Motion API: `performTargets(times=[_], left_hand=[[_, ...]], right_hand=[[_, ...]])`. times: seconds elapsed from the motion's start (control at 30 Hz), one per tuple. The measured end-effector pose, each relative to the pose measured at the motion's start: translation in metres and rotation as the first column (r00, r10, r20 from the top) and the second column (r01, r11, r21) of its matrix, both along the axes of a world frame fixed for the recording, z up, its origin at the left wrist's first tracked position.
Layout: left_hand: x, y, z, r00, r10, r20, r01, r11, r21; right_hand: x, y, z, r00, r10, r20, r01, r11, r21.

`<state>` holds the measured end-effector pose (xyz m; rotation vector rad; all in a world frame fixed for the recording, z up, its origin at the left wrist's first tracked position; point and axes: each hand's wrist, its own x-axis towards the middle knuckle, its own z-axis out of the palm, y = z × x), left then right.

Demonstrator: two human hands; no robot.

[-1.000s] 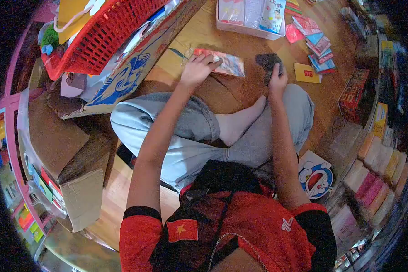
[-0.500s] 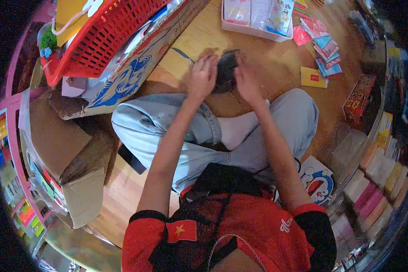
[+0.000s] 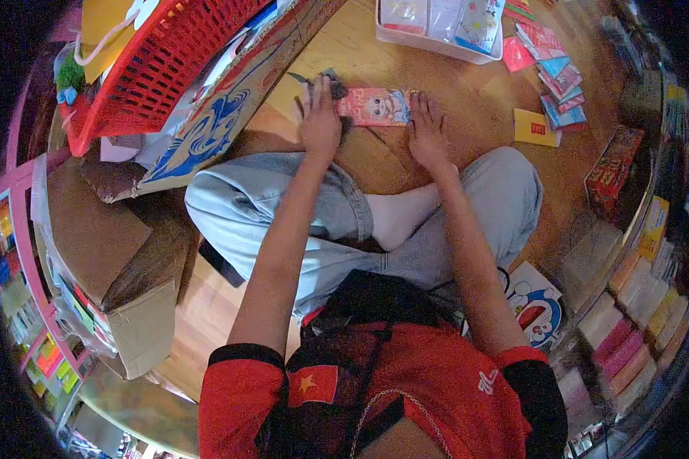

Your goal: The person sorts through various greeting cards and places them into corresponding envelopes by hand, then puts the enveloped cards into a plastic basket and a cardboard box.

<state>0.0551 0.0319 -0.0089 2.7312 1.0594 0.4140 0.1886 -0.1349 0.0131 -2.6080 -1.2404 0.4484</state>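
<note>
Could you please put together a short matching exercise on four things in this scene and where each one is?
Things:
1. printed packet
2. dark cloth
3. slotted basket
4. yellow envelope

Places:
A. upper left of the picture
B. to the right of the right hand
C. at the fingers of the left hand
D. between both hands

Pairs: 1-D, 2-C, 3-A, 4-B

Light: dim indoor, palest on jeans [image 3: 222, 199] and lower-left floor [image 3: 207, 314]; source possibly upper left, hard to tell | Shadow: soft near legs, deep around carton flap [image 3: 149, 264] | Optics: fisheye, black corners, bowed edges | Definition: grainy; packet [image 3: 375, 107] slightly soft, right-edge goods [image 3: 628, 329] blurred
</note>
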Motion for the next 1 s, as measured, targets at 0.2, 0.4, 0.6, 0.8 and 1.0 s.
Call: performTargets(times=[0.2,0.4,0.6,0.8,1.0], left_hand=[[0.037,-0.033,-0.009,0.909,-0.236,0.345,0.262,0.965,-0.030],[0.016,-0.017,-0.008,0.961,-0.273,0.043,0.272,0.962,0.023],[0.032,-0.030,-0.005,0.972,-0.197,0.128,0.224,0.942,-0.252],[0.026,-0.045,-0.015,0.929,-0.368,0.039,0.370,0.925,-0.090],[0.025,-0.005,-0.006,0.990,0.140,-0.027,-0.138,0.989,0.052]], right_hand=[[-0.001,-0.001,0.001,1.000,0.004,-0.019,-0.004,0.999,0.034],[0.003,-0.006,-0.012,1.000,0.017,0.006,-0.017,0.995,0.094],[0.001,-0.004,-0.017,1.000,-0.009,0.008,0.009,0.997,0.078],[0.004,-0.005,-0.010,0.997,0.017,-0.074,-0.012,0.997,0.075],[0.003,-0.002,-0.008,0.991,-0.021,-0.130,0.027,0.998,0.049]])
